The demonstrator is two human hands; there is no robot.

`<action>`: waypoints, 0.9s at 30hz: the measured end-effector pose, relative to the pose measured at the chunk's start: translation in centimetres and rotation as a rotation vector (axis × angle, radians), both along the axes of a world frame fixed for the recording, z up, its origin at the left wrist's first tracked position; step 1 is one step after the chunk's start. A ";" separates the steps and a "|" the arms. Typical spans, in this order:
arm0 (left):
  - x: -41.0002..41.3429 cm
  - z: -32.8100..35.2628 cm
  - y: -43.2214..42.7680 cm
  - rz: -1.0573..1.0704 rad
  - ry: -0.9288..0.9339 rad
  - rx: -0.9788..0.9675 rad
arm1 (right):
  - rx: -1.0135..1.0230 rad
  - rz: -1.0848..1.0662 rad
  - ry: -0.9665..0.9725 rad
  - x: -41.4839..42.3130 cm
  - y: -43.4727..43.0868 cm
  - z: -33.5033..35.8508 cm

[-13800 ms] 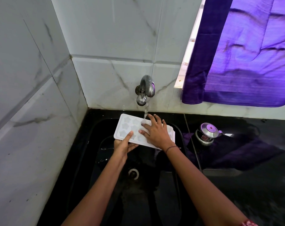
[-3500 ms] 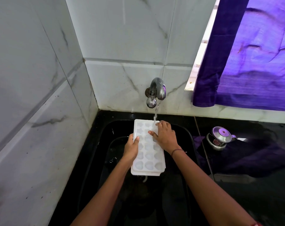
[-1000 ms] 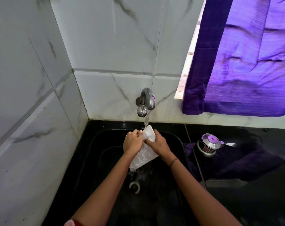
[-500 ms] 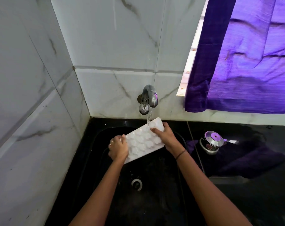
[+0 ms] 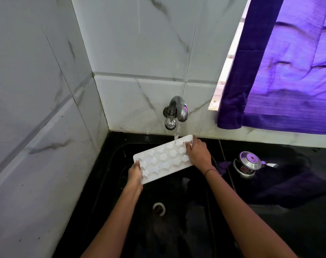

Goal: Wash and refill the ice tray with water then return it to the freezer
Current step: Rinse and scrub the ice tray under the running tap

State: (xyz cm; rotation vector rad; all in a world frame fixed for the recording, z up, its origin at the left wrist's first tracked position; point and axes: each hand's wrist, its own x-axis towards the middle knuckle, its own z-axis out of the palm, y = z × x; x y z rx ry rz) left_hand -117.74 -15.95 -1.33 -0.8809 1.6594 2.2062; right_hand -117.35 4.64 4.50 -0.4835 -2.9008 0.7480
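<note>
A white ice tray [image 5: 163, 159] with star-shaped bumps showing is held over the black sink [image 5: 121, 183], its underside facing up. It lies slanted, far right corner highest. My left hand [image 5: 135, 173] grips its near left end. My right hand [image 5: 197, 153] holds its far right end. A metal tap [image 5: 178, 111] on the tiled wall runs a thin stream of water onto the tray's far right corner.
The sink drain [image 5: 159, 208] lies below the tray. A small steel lidded pot [image 5: 247, 163] sits on a dark purple cloth [image 5: 289, 185] on the black counter to the right. A purple curtain [image 5: 289, 71] hangs above it. Marble-tiled walls close the left and back.
The tray went from bunched upright between both hands to spread flat, underside up. Over the last half second it swung a little, its left end dropping with my left hand.
</note>
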 end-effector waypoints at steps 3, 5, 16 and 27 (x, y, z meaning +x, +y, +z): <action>0.5 0.1 0.9 0.053 0.041 0.004 | 0.337 0.020 0.068 0.4 -1.4 -1.1; 0.8 0.6 1.6 0.076 0.077 0.005 | 0.386 0.085 -0.018 0.5 -2.8 -1.6; 0.9 0.6 2.0 0.073 0.099 0.085 | 0.521 0.637 0.097 3.3 -9.7 -3.6; -0.1 -0.5 -0.2 0.060 0.137 -0.104 | 0.449 0.273 0.102 4.0 1.5 -2.7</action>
